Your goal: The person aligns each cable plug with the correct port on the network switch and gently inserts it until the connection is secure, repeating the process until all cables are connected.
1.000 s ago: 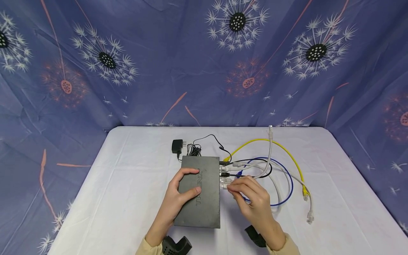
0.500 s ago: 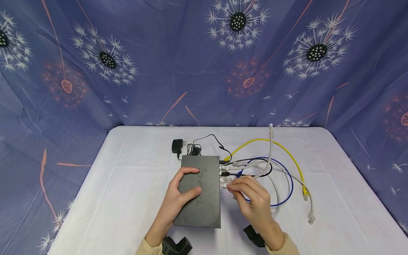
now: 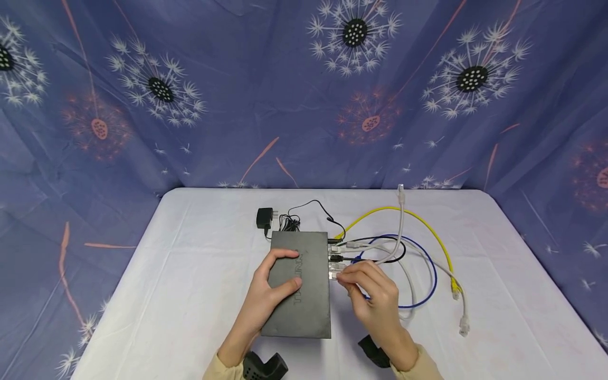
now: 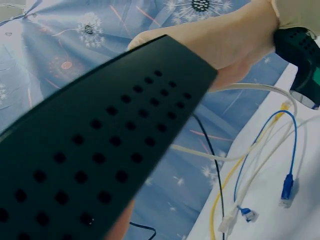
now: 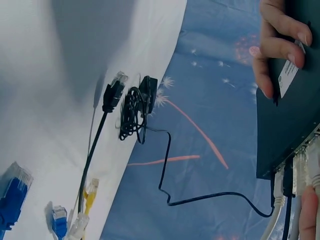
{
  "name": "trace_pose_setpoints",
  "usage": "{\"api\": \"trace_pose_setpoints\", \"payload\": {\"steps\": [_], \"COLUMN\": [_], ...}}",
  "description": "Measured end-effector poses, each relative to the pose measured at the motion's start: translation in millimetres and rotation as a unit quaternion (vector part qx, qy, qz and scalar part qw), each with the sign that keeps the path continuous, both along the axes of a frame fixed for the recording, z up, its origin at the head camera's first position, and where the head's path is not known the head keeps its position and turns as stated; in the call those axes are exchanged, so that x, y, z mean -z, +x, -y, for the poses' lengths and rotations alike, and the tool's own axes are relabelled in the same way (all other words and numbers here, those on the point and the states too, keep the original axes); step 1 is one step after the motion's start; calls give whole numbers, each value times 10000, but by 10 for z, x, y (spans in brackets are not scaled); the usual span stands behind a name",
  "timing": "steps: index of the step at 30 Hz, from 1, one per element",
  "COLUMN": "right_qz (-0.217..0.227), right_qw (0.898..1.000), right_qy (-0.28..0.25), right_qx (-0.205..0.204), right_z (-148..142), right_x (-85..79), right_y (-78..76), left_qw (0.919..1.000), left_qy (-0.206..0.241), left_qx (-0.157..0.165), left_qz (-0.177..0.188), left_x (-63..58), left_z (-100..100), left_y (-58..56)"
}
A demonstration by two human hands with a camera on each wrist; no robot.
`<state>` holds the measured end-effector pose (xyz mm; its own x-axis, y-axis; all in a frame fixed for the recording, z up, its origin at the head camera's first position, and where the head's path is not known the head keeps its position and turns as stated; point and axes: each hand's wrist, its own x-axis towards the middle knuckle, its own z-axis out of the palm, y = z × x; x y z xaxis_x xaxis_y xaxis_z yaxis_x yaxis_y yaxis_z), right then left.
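Note:
My left hand [image 3: 266, 293] grips a dark grey network switch [image 3: 309, 316], thumb and index finger on its lettered top. Other fingers [image 5: 287, 47] lie across its underside, by a white label, in the right wrist view. At the switch's right edge, my right hand [image 3: 372, 295] pinches a white Ethernet cable by its clear plug [image 3: 334, 275], right at the ports. Beside it, a black cable's plug [image 3: 336, 258] and a white one [image 3: 337, 249] sit in the port row, with a thin power lead [image 3: 334, 241] at the far end. The vented side [image 4: 115, 140] fills the left wrist view.
A black power adapter [image 3: 264, 218] lies behind the switch beside its bundled cord [image 3: 288, 224]. Yellow [image 3: 434, 232] and blue [image 3: 434, 277] Ethernet cables loop across the white table [image 3: 190, 295]. One white cable end [image 3: 401, 195] points upward; another loose plug [image 3: 464, 324] lies at the right.
The switch and left hand have shifted very slightly right. My right hand has edged slightly left, still pinching the Ethernet cable, and the upright white cable end has swayed a little.

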<state>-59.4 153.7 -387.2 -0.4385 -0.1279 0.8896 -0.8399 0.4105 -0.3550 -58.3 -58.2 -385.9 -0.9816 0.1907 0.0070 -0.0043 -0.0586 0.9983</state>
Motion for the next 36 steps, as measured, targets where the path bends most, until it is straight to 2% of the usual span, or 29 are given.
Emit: {"api": "trace_pose_setpoints", "payload": {"steps": [17,24,30,36], "right_qz": [554,720,836,893], "right_qw": [9981,9966,9952,9920], "right_qy": [215,61,-21,-7], "right_qx": [158,386,507,887], "right_z": [-122,-302,-423,-524], "right_x": [108,103,73,70], "right_y": [27,56,107,147], "left_qw": [9989,9978,9975,9976], "left_qy": [290,315,385,339], "left_qx": [-361,-572,-562,-569], "left_qz": [117,84,193,214], "left_x": [68,67,67,83], "left_z": [-32,35,65,80], "left_y": [-31,-58,-65,-63]}}
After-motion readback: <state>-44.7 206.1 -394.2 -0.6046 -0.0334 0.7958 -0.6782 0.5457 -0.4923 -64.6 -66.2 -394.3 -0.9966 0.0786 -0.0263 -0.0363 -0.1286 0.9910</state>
